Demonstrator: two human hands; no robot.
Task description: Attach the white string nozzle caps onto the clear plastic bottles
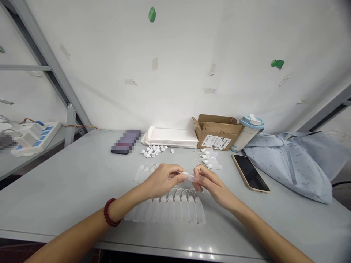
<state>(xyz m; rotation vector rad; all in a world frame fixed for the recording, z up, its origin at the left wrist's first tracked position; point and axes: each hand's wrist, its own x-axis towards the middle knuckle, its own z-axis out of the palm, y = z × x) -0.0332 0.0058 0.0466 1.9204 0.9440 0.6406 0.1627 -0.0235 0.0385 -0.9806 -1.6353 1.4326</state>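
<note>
Above the middle of the table, my left hand (pixel 166 179) pinches a small white cap (pixel 185 173) between thumb and fingertips. A small translucent plastic bottle (pixel 194 178) lies nearly level in the closed fingers of my right hand (pixel 212 184). Cap and bottle neck meet; whether the cap is fully seated I cannot tell. Below my hands is a row of several similar capped bottles (pixel 177 211) with thin looped strings at their tops. More translucent bottles (pixel 139 173) are partly hidden behind my left hand. Beyond it sits a pile of loose white caps (pixel 154 150).
Several stringed bottles (pixel 210 159) lie before an open cardboard box (pixel 218 131). White flat packs (pixel 171 137) are stacked at the wall. To the right are a tumbler (pixel 245 135), a phone (pixel 251 173) and blue cloth (pixel 290 168). A blurred-out device (pixel 126 141) lies left.
</note>
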